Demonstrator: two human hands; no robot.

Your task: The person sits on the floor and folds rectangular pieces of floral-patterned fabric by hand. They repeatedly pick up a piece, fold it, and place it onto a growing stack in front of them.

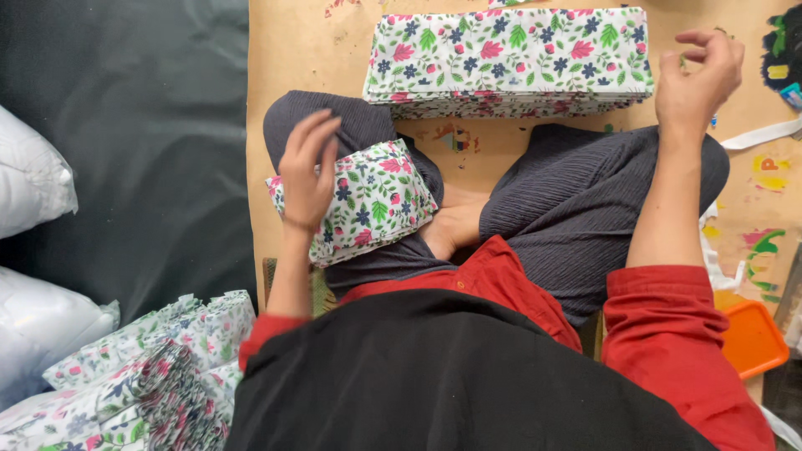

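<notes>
Sitting cross-legged on a brown board [288,50], the person rested the left hand [307,171] flat on a small floral pouch [372,200] that lay across the left knee [368,125]. The fingers were spread and loose, pressing on the pouch's left end and not closed round it. The right hand [697,75] was raised beside the right knee, near the right end of a neat stack of floral pieces [510,58] lying on the board ahead of the legs. Its fingers were curled with thumb and forefinger pinched together; whether they held anything could not be told. It was just beside the stack, not touching it. A looser heap of the same floral pieces [146,376] lay at lower left, next to white bags [33,179] on a dark sheet [150,108]. An orange tray [752,338] sat by the right elbow.
</notes>
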